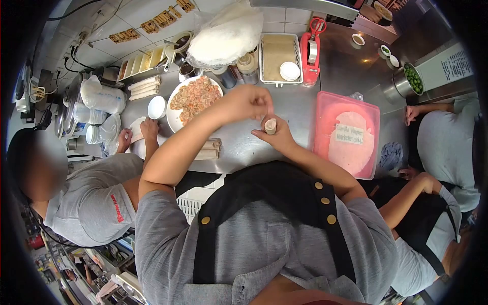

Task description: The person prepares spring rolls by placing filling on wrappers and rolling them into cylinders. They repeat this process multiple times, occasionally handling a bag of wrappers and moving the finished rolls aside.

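Note:
My right hand (279,134) is wrapped around a spring roll (271,125), held nearly upright with one pale end facing up. Just above it is my left hand (249,103), its fingers curled and pinched; whatever they hold, if anything, is too small to make out. Several finished spring rolls (208,150) lie on the steel counter (239,147), partly hidden by my left forearm. Beyond that forearm sits a white plate (173,122) heaped with orange-and-brown chopped filling (195,99).
At left, a co-worker's hands (138,133) touch a pale wrapper, near a small white bowl (157,107) and stacked rolls (145,87). A pink-lidded container (321,137) with round wrappers stands right. Behind are a white basket (299,53) and red tape dispenser (311,71). Other people stand right.

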Motion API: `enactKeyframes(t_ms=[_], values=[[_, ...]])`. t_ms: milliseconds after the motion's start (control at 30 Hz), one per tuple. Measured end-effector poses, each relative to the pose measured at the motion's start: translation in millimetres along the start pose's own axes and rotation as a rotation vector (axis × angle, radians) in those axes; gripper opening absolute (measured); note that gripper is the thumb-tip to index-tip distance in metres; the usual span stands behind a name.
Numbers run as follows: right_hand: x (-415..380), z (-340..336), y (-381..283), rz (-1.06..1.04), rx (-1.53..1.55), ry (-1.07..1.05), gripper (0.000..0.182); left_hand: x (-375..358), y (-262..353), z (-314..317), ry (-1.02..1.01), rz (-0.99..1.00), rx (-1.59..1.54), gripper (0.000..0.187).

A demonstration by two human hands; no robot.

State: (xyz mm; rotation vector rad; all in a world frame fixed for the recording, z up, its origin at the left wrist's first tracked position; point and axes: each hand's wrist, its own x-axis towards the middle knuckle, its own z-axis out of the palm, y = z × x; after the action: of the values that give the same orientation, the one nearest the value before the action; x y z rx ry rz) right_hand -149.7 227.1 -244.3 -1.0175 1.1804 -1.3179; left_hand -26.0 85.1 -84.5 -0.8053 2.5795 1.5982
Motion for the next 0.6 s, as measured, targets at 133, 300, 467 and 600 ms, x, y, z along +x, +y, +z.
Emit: enactKeyframes(t_ms=[133,300,467,600], values=[[4.4,-7.1,-23.8,-0.061,-0.049,-0.153,0.032,5.9,-6.0,-14.5,-0.081,-0.094,-0.258,0.019],[10.8,-12.1,-45.0,0.089,-0.088,-0.408,0.032,6.0,-8.1,-18.5,-0.374,-0.170,-0.330,0.023],[14.8,-15.2,-47.4,0.109,-0.108,-0.490,0.033,-1.6,2.7,-30.7,-0.434,-0.217,-0.310,0.021],[13.3,-14.9,-57.2,0.167,-0.142,-0.509,0.032,-11.0,23.9,-31.8,-0.420,-0.209,-0.242,0.019]])
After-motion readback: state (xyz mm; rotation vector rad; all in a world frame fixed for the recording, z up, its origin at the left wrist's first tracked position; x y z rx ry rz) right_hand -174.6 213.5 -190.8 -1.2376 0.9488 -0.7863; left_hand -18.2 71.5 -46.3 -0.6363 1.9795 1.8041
